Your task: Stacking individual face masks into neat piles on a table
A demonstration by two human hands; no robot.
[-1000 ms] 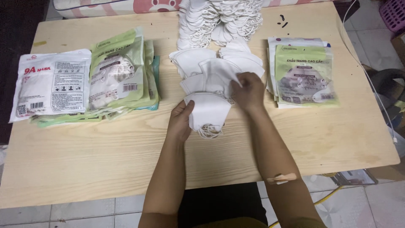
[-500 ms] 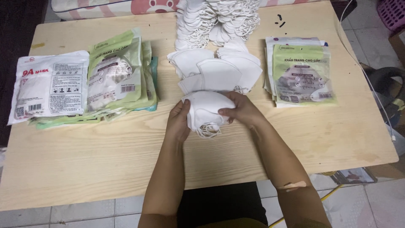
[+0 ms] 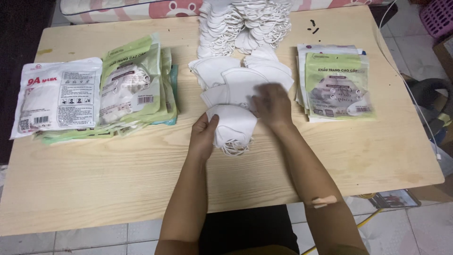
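Observation:
My left hand (image 3: 204, 134) holds a small stack of folded white face masks (image 3: 234, 127) near the middle of the wooden table (image 3: 118, 170), thumb on top. My right hand (image 3: 271, 104) is blurred and reaches over several loose white masks (image 3: 236, 78) spread just behind the stack, touching them; I cannot tell whether its fingers have closed on one.
A big heap of white masks (image 3: 240, 23) lies at the table's far edge. Filled green-and-clear pouches (image 3: 132, 87) and a white mask packet (image 3: 56, 97) sit at left. A pile of flat green pouches (image 3: 336, 85) lies at right. A white cable (image 3: 410, 89) runs along the right edge.
My right hand first reached to the spread masks, came back to the held stack with both hands around it, and now has moved out again to the spread masks.

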